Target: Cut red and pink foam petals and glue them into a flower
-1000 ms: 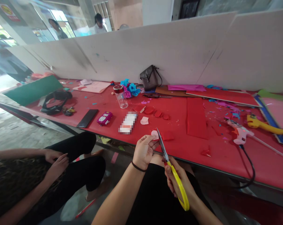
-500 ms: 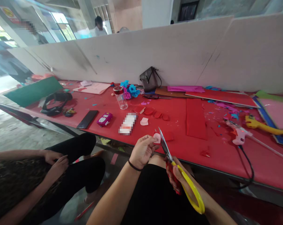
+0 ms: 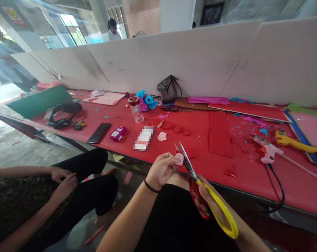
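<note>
Between the thumb and fingers of my left hand [image 3: 162,170] is a small pink paper piece [image 3: 179,159], rounded on one side, with red paper behind it. My right hand [image 3: 201,192] grips scissors [image 3: 191,169] with one yellow and one red handle. The blades are parted and lie right beside the paper's edge. On the red table [image 3: 158,119] just beyond, another pink paper piece [image 3: 162,136] lies flat, and several red paper petals [image 3: 177,128] form a row. A folded red sheet [image 3: 220,133] lies further right.
A pink glue gun [image 3: 268,150] with a black cord and a yellow-handled tool [image 3: 292,140] lie at right. A glass jar [image 3: 137,113], paper flowers [image 3: 148,101] and a bag [image 3: 168,88] stand behind. Left are a phone [image 3: 99,133] and purple case [image 3: 117,133]. Another person's hands [image 3: 65,180] rest at left.
My left hand with the pink paper has shifted slightly right, and the scissors moved slightly right and down. The scissor blades look more widely parted at the tips.
</note>
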Available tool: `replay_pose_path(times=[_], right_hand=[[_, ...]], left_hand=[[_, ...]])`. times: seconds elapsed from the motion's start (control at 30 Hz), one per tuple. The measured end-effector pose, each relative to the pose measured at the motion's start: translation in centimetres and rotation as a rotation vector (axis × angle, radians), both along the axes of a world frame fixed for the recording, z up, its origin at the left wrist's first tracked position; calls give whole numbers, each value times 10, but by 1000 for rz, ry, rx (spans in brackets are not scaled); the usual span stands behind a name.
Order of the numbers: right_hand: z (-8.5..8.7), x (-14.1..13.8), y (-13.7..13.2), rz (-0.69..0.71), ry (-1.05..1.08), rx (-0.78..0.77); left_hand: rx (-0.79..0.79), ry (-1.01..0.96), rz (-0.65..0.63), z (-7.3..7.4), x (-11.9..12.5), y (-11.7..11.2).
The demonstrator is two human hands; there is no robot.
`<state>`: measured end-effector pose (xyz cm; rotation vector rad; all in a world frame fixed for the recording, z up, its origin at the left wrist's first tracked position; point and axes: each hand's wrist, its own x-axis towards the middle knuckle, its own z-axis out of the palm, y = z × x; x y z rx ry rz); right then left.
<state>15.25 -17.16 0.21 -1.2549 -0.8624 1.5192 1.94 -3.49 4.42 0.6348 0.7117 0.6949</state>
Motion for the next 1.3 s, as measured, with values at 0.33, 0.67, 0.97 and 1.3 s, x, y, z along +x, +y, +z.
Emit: replay_pose_path(times=[0.33,0.67,0.97,1.3], right_hand=[[-1,2,-4,-7,-61,-17],[16,10,-10,6,-175,-62],[16,11,-12,49,-123,-73],[16,9,-12,39,-147,-28]], left_hand=[[25,-13,-79,-8,-4,10],[70,40,-200,-6,-9,24],[118,76,-288,3,-12,30],[134,81,-235,2,-15,33]])
